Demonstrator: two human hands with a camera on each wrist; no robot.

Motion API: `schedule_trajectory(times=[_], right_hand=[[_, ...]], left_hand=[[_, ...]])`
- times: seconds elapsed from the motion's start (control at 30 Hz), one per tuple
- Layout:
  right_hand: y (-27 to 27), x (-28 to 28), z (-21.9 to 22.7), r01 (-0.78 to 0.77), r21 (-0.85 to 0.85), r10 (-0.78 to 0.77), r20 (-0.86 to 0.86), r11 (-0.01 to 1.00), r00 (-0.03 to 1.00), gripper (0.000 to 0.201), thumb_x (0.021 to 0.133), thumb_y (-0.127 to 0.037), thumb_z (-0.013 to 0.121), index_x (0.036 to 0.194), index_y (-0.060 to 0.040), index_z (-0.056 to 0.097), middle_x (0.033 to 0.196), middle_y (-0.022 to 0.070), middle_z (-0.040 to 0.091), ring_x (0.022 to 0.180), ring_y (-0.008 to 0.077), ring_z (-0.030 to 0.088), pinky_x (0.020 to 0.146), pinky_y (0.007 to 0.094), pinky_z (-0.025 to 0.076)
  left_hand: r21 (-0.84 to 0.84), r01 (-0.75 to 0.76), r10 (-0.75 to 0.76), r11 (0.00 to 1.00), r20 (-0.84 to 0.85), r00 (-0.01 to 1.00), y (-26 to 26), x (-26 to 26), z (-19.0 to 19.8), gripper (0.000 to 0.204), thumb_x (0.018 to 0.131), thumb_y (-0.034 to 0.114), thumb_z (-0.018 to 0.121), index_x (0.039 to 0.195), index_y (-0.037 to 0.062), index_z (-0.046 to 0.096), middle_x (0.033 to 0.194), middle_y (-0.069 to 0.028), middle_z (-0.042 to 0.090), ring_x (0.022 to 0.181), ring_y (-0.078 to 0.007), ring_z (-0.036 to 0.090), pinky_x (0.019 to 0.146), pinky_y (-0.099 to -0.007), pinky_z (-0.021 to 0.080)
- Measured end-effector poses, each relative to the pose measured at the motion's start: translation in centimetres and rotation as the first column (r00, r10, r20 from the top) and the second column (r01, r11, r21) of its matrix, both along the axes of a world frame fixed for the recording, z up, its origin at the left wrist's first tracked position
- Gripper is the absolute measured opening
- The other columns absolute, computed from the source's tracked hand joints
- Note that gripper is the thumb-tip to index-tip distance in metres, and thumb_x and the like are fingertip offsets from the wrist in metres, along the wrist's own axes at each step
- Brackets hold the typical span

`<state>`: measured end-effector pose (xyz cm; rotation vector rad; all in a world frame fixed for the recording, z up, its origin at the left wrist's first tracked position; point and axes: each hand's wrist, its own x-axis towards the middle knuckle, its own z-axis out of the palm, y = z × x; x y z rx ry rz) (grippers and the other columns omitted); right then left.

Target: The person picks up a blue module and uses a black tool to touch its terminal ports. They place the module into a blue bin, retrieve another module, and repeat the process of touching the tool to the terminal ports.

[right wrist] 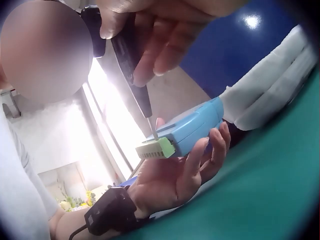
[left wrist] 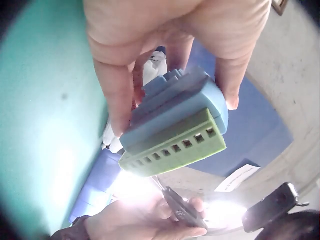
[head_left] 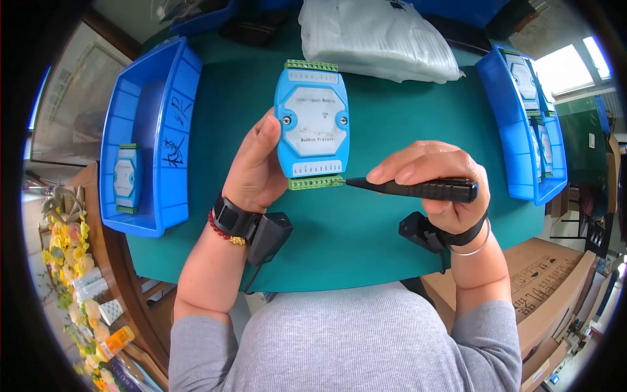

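Observation:
My left hand grips a blue electronic module by its sides, label face up, above the table. Green screw terminal blocks run along both its ends; the near terminal block also shows its row of wire holes in the left wrist view. In my right hand is a black screwdriver, held between thumb and fingers. Its thin metal tip meets the top of the near terminal block, at the right end of the row in the head view.
A blue bin on the left holds one similar module. The blue bin on the right has several modules. White foam wrap lies at the back of the green table. A cardboard box stands below right.

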<state>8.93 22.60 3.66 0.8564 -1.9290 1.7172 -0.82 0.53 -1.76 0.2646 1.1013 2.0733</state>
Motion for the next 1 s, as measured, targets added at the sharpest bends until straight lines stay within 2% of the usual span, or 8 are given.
schedule_trajectory(times=[0.3,0.4,0.5,0.57,0.67,0.77,0.9,1.0], right_hand=[[0.1,-0.6,0.7,-0.103,0.140,0.118,-0.105,0.985,0.987,0.028,0.083,-0.023,0.068,0.092,0.0011,0.059,0.082,0.0132,0.068,0.077,0.0279,0.070,0.059,0.0309,0.054],[-0.6,0.4,-0.1,-0.018,-0.002,0.019,0.069,1.000,0.997,0.026,0.080,-0.017,0.071,0.094,0.0007,0.059,0.085,0.0136,0.068,0.081,0.0290,0.070,0.067,0.0331,0.057],[-0.8,0.6,-1.0,-0.013,-0.090,0.022,0.105,0.996,0.994,0.038,0.087,-0.034,0.063,0.098,0.0027,0.058,0.090,0.0239,0.066,0.069,0.0283,0.069,0.058,0.0349,0.059],[-1.1,0.6,-1.1,-0.017,-0.137,0.027,0.067,0.990,0.997,0.038,0.088,-0.032,0.063,0.099,0.0033,0.058,0.090,0.0244,0.066,0.068,0.0287,0.069,0.058,0.0349,0.059],[-0.1,0.3,0.1,-0.113,-0.202,0.131,0.081,0.973,0.988,0.035,0.090,-0.030,0.061,0.100,0.0034,0.058,0.090,0.0254,0.065,0.068,0.0294,0.068,0.058,0.0353,0.060],[-0.1,0.1,0.2,-0.141,-0.286,0.166,0.062,0.948,0.984,0.031,0.091,-0.027,0.061,0.098,0.0027,0.058,0.092,0.0269,0.065,0.070,0.0297,0.068,0.059,0.0360,0.060],[-0.5,0.2,0.2,-0.108,-0.121,0.118,0.084,0.987,0.989,0.028,0.088,-0.026,0.063,0.096,0.0002,0.059,0.090,0.0230,0.067,0.074,0.0285,0.069,0.059,0.0329,0.057],[-0.6,-0.1,0.2,-0.091,-0.018,0.091,-0.016,0.996,0.996,0.026,0.083,-0.024,0.067,0.093,-0.0016,0.059,0.085,0.0168,0.070,0.074,0.0271,0.070,0.059,0.0306,0.054]], left_hand=[[0.013,0.042,-0.043,0.999,0.039,0.998,0.1,0.1,0.5,0.084,0.083,0.061,0.057,0.137,0.0004,0.035,0.127,-0.0176,0.054,0.111,-0.0295,0.059,0.092,-0.0451,0.051],[0.058,0.013,-0.018,0.998,0.097,0.995,0.2,0.1,0.3,0.076,0.083,0.053,0.065,0.131,-0.0013,0.043,0.123,-0.0132,0.057,0.110,-0.0227,0.060,0.092,-0.0375,0.051],[0.058,0.003,-0.009,0.998,0.095,0.995,0.1,0.2,0.4,0.076,0.083,0.053,0.064,0.131,-0.0010,0.043,0.123,-0.0131,0.057,0.109,-0.0227,0.060,0.091,-0.0375,0.051],[0.070,0.006,-0.012,0.998,0.096,0.995,0.2,0.2,0.5,0.075,0.083,0.053,0.064,0.131,-0.0008,0.043,0.123,-0.0131,0.057,0.109,-0.0228,0.060,0.091,-0.0376,0.052],[0.027,0.026,-0.027,0.999,0.027,0.999,0.1,0.0,0.4,0.087,0.084,0.065,0.051,0.140,0.0019,0.032,0.129,-0.0203,0.051,0.112,-0.0345,0.058,0.091,-0.0495,0.052],[0.018,0.028,-0.029,0.999,0.034,0.999,0.0,0.0,0.3,0.088,0.084,0.066,0.051,0.141,0.0021,0.031,0.129,-0.0210,0.050,0.112,-0.0353,0.057,0.091,-0.0507,0.052],[0.012,0.052,-0.052,0.999,0.035,0.998,-0.1,-0.1,0.2,0.088,0.083,0.066,0.051,0.141,0.0027,0.031,0.129,-0.0208,0.051,0.113,-0.0350,0.057,0.092,-0.0508,0.052],[-0.009,0.063,-0.063,0.998,0.016,0.998,-0.1,-0.1,0.4,0.087,0.083,0.065,0.052,0.141,0.0032,0.032,0.130,-0.0203,0.050,0.113,-0.0343,0.057,0.092,-0.0511,0.051]])
